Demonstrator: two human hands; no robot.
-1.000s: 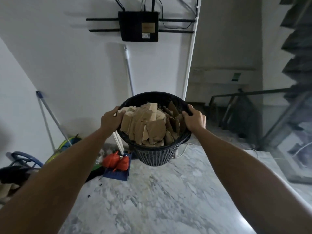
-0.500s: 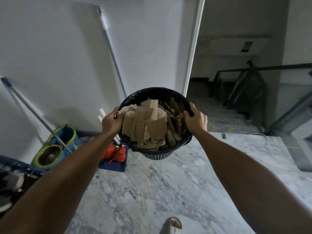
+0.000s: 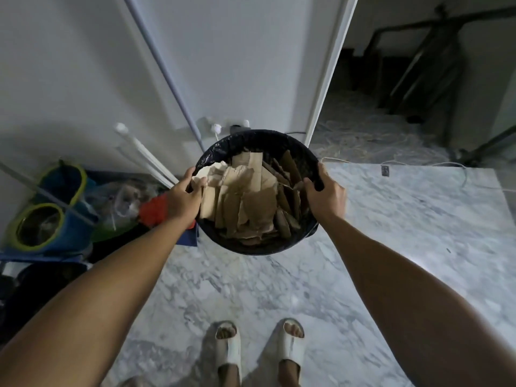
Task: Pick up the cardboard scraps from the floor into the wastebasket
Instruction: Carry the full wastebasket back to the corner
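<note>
Blue mop bucket (image 3: 50,216) far left by wall; left hand (image 3: 183,199) & right hand (image 3: 325,195) each w/ grip curled on rim of black wastebasket (image 3: 259,141), held above marble floor (image 3: 391,219), full of cardboard scraps (image 3: 245,202)

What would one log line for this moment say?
left hand: grips wastebasket rim | right hand: grips opposite rim | wastebasket: held above marble floor | cardboard scraps: inside
</note>
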